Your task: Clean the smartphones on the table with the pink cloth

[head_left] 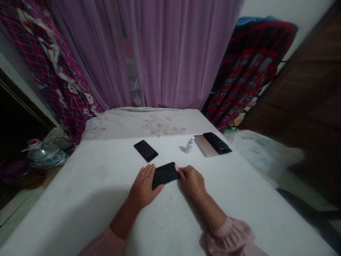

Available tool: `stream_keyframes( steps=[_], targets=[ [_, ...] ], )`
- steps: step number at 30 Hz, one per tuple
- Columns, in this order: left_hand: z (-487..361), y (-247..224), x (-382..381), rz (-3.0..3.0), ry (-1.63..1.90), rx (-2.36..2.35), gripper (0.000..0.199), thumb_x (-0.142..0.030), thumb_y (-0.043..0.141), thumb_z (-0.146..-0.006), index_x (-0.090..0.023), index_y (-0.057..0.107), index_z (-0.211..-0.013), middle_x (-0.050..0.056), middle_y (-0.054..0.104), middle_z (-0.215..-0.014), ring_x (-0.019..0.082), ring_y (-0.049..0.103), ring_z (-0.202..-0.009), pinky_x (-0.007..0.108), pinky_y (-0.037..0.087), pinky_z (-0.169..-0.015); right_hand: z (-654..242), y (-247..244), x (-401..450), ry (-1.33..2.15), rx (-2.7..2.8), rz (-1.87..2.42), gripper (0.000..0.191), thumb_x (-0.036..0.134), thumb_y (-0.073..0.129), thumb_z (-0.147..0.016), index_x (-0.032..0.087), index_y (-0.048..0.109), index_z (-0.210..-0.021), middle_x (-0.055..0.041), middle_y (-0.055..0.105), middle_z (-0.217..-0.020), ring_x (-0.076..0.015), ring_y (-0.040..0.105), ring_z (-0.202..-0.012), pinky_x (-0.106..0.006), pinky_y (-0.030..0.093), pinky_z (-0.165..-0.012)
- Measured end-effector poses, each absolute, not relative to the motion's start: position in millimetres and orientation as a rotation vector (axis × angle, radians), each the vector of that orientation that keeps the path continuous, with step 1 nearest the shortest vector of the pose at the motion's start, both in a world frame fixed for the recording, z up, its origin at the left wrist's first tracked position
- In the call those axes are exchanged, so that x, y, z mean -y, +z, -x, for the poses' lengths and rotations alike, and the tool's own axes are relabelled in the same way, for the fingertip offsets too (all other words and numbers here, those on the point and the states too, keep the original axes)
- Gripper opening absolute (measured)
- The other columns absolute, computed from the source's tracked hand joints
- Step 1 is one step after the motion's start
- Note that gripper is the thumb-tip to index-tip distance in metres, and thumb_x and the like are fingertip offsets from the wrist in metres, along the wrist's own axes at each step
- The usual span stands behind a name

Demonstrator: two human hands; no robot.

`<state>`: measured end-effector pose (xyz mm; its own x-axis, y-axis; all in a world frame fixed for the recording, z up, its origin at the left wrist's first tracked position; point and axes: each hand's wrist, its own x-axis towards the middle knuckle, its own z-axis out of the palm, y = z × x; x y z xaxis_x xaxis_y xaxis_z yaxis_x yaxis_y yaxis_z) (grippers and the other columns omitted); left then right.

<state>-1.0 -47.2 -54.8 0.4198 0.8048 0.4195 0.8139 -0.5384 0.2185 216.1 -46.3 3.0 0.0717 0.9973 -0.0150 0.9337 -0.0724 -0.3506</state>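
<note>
A black smartphone [165, 175] lies flat on the white surface [87, 202], tilted slightly across my view. My left hand [144, 186] rests on its left end, with the fingers over the phone. My right hand [191, 181] is at the phone's right end, its fingertips pinching a small pink piece [176, 167], perhaps cloth, against the corner. Just beyond my hands lie a second black phone [145, 150], a small white spray bottle [189, 145], a rose-gold phone [205, 145] and a dark phone [215, 142] stacked on it.
A floral-patterned cushion [149, 124] lies behind the white surface, backed by a purple curtain [165, 53] and hanging checked cloths [247, 67]. A plastic-wrapped bottle [45, 154] stands low on the left. A dark wooden panel [301, 92] rises on the right.
</note>
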Motion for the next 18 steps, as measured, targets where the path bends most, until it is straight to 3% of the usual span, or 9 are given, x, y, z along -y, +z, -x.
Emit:
stream_keyframes(
  steps=[9,18],
  targets=[
    [3,-52,46,2.680,-0.719,1.522,0.067,-0.053,0.049,-0.088,-0.010,0.039,-0.139,0.019,0.049,-0.140,0.031,0.044,-0.131,0.051,0.033,-0.110,-206,3,14,0.401,1.912,2.105,0.030,0.040,0.046,-0.094,0.028,0.074,-0.100,-0.0044,0.069,-0.098,-0.0180,0.063,-0.090,-0.025,0.040,-0.072],
    [11,-58,45,2.607,-0.794,1.606,0.072,-0.057,0.050,-0.087,-0.012,0.035,-0.141,0.020,0.048,-0.140,0.035,0.041,-0.132,0.056,0.032,-0.109,-245,-6,-13,0.633,2.220,1.574,0.024,0.032,0.052,-0.091,0.026,0.073,-0.102,-0.0032,0.067,-0.094,-0.0160,0.061,-0.089,-0.025,0.043,-0.078]
  ],
)
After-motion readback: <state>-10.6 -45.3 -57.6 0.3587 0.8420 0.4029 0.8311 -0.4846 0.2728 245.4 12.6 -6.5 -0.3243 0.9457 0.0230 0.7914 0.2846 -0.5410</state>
